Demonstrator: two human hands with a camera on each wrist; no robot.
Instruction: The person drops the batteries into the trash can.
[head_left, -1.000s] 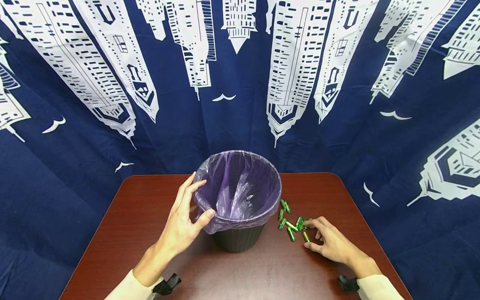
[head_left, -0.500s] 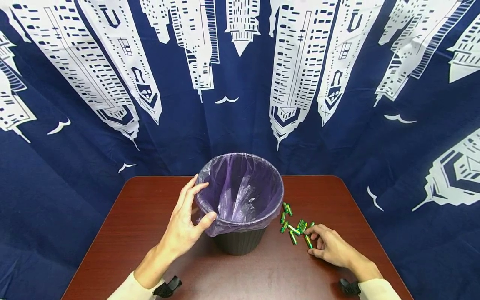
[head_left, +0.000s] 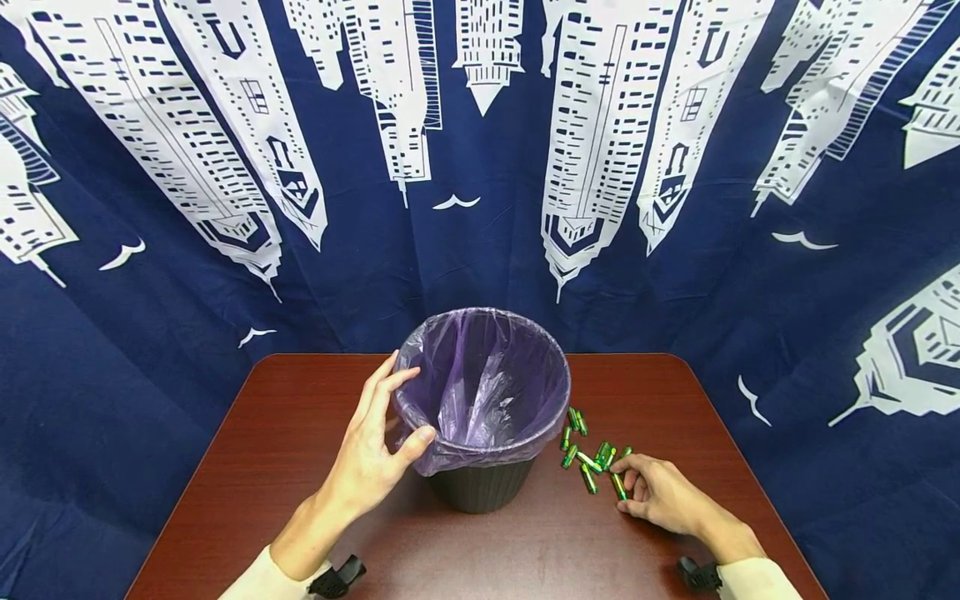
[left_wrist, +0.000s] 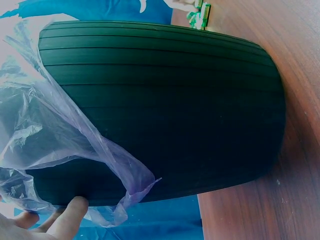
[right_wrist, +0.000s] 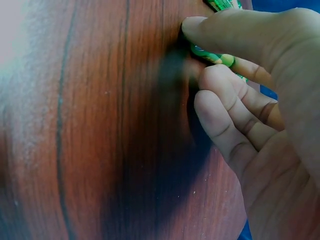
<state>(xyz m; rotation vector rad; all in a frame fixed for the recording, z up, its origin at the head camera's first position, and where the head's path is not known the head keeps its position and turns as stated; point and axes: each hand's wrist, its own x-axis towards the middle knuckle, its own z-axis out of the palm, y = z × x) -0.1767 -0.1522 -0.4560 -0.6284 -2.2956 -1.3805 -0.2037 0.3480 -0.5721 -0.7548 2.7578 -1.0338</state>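
Bin [head_left: 480,485] was gripped by the left hand [head_left: 367,460]; right of it, the right hand [head_left: 666,497] seemingly pinched a battery [head_left: 619,487] end-to-end, so that could've popped loose.

In the head view we get bright, fairly even light, a pale sheen on the near tabletop [head_left: 562,554] and wide-angle stretching toward the edges of the printed cloth [head_left: 480,250]. Our left wrist view leaves the bin [left_wrist: 175,115] nearly black while the bag [left_wrist: 30,125] washes out pale. In the right wrist view we find upper-left glare and a dark, soft-edged shadow beside the right hand [right_wrist: 270,145].
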